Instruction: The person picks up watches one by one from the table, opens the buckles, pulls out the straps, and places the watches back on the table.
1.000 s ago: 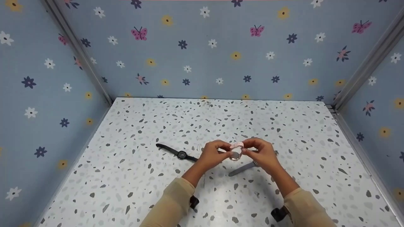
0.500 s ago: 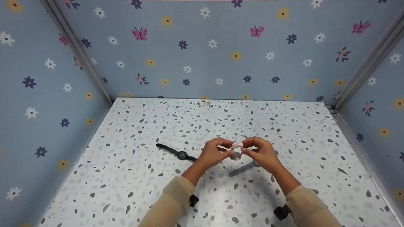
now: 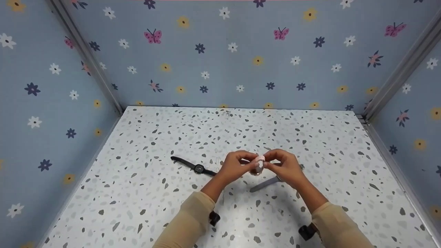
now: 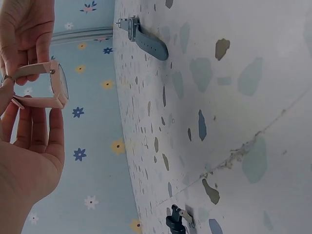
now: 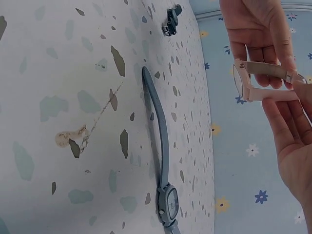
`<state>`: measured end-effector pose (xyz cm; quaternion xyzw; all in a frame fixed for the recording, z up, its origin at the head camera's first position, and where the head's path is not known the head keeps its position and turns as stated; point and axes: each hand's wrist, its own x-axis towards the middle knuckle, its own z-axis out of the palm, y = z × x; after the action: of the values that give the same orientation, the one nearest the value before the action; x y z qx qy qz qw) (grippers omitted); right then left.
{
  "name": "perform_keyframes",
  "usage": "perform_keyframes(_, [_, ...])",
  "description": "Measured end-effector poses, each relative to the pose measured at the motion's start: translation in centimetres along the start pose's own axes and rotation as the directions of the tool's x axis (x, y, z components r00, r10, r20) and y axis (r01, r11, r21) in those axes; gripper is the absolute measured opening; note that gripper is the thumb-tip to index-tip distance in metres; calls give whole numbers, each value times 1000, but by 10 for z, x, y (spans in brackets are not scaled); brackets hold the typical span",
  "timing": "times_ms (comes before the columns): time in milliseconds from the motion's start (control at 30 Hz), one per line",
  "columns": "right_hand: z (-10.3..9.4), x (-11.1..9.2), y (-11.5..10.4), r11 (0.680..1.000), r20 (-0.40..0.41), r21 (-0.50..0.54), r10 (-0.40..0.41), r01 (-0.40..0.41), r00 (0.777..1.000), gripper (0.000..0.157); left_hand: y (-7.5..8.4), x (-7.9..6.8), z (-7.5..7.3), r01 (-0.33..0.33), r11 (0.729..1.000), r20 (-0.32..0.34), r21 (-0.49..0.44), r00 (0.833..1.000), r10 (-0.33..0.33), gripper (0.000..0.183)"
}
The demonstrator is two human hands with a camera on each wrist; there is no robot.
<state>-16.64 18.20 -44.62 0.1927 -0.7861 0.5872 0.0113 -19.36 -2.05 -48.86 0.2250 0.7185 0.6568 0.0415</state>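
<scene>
In the head view, my left hand (image 3: 236, 168) and right hand (image 3: 283, 168) meet above the table around a pink wristwatch (image 3: 259, 164). Each pinches part of its strap between thumb and fingers. Seen in the left wrist view, the strap forms a loop with the watch case (image 4: 59, 85) facing away from the hands. A metal buckle (image 5: 301, 78) shows at the strap's end in the right wrist view, close to the fingertips. Some of the strap ends are hidden behind the thumbs.
A black wristwatch (image 3: 198, 168) lies stretched out left of my hands. Beneath the right hand lies a grey-blue wristwatch (image 3: 264, 184), partly covered in the head view. Blue flowered panels (image 3: 224, 55) enclose the speckled white table (image 3: 155, 213) at the back and sides.
My left hand has shifted slightly right, nearer the right hand. The pink watch's strap ends have come closer together, and less of the case back shows. The other watches stay put.
</scene>
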Motion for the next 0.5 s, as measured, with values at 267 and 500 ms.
perform_keyframes(267, [0, 0, 0, 1000, 9, 18, 17, -17, 1000, 17, 4, 0, 3, 58, 998, 0, 12, 998, -58, 20])
perform_keyframes(500, [0, -1, -2, 998, 11, -37, 41, -41, 999, 18, 33, -6, 3, 20, 998, 13, 67, 1000, -21, 17])
